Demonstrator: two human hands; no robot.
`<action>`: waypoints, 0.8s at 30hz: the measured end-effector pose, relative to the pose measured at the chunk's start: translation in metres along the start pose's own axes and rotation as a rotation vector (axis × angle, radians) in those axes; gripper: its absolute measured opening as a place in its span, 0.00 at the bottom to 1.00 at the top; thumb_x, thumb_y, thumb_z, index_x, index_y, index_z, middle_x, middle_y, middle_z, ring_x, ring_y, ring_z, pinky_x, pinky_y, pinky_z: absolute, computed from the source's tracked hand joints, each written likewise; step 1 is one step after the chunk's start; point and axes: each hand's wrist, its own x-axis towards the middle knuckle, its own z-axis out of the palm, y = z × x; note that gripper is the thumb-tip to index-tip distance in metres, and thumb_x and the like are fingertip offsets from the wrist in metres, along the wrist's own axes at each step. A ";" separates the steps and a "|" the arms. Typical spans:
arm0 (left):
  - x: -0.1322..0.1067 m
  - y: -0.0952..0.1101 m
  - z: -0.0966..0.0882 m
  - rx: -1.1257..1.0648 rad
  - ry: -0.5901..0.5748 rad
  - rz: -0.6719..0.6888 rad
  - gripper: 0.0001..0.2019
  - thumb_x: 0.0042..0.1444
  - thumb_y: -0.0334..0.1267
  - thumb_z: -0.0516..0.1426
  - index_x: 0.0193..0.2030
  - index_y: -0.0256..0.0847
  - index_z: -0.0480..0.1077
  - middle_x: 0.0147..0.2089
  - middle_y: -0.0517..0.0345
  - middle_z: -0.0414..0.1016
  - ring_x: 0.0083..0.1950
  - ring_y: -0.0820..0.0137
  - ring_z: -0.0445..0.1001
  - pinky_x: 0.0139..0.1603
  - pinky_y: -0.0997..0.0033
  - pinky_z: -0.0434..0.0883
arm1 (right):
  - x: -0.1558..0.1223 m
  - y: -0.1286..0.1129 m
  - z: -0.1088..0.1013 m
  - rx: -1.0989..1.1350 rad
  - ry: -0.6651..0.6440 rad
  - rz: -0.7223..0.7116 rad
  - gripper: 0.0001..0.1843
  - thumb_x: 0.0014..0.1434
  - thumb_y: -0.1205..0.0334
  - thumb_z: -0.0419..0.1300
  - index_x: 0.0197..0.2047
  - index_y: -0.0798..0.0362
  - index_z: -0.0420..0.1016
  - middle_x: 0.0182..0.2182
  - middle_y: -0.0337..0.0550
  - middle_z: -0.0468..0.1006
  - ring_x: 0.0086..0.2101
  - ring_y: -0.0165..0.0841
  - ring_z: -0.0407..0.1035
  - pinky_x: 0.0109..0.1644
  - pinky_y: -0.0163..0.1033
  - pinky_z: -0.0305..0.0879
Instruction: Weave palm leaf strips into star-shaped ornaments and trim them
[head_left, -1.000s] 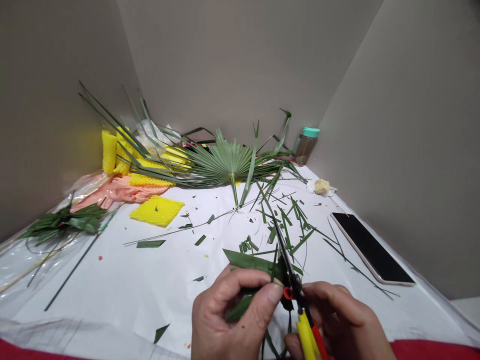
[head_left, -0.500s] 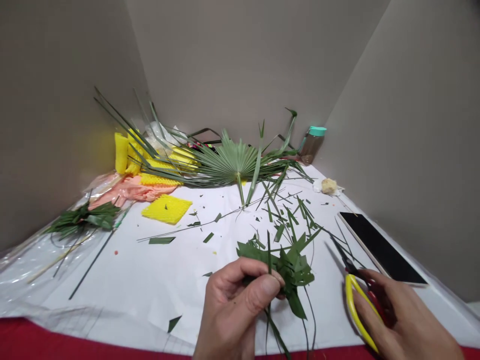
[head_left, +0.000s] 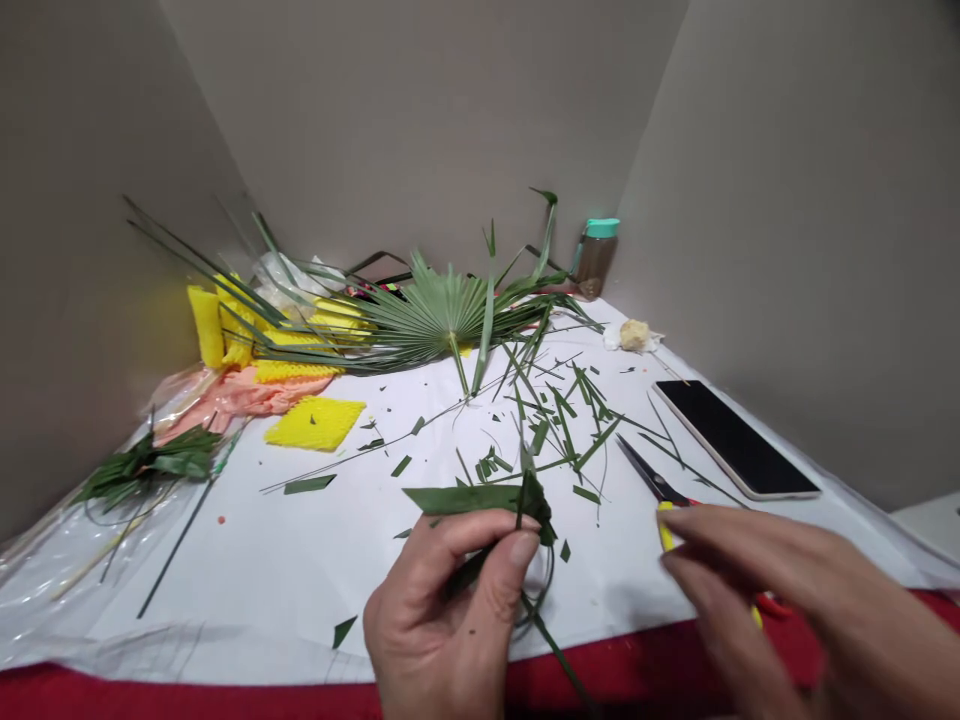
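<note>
My left hand point(head_left: 442, 610) pinches a folded green leaf piece point(head_left: 480, 500) between thumb and fingers, low in the middle of the view. My right hand point(head_left: 795, 600) hovers at the lower right with its fingers stretched out, just above the yellow-and-red handles of the scissors point(head_left: 660, 490). The scissors lie on the white sheet point(head_left: 300, 560) with their dark blades pointing up and left. Nothing is in my right hand.
A fan palm leaf point(head_left: 442, 320) and long green blades lie at the back with yellow foam netting point(head_left: 315, 422) and pink plastic. Leaf scraps litter the middle. A phone point(head_left: 735, 438) lies on the right, a teal-capped jar point(head_left: 596, 257) in the corner, a leaf bundle point(head_left: 150, 465) at left.
The scissors went from cutting at the leaf to lying on the sheet at the right, and my right hand let go of them. My left hand kept hold of the leaf piece.
</note>
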 end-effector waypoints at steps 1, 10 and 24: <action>-0.002 0.000 0.001 0.078 0.017 0.070 0.08 0.48 0.30 0.68 0.29 0.51 0.82 0.27 0.66 0.83 0.29 0.73 0.79 0.32 0.82 0.75 | 0.011 -0.011 -0.001 0.028 -0.021 -0.026 0.15 0.70 0.61 0.55 0.58 0.48 0.72 0.41 0.43 0.83 0.37 0.34 0.80 0.39 0.34 0.75; -0.015 -0.005 0.001 0.267 0.077 0.334 0.11 0.53 0.27 0.64 0.38 0.49 0.81 0.36 0.64 0.84 0.31 0.72 0.80 0.31 0.77 0.75 | 0.046 -0.076 0.018 0.243 0.112 0.122 0.06 0.66 0.62 0.60 0.46 0.48 0.74 0.36 0.37 0.82 0.33 0.29 0.79 0.36 0.31 0.74; 0.015 0.000 0.002 -0.298 -0.055 -0.360 0.03 0.49 0.36 0.70 0.31 0.47 0.82 0.30 0.64 0.81 0.33 0.75 0.76 0.34 0.83 0.72 | 0.042 -0.051 0.002 0.865 0.158 0.460 0.09 0.67 0.68 0.54 0.36 0.45 0.68 0.26 0.36 0.71 0.22 0.31 0.70 0.23 0.33 0.70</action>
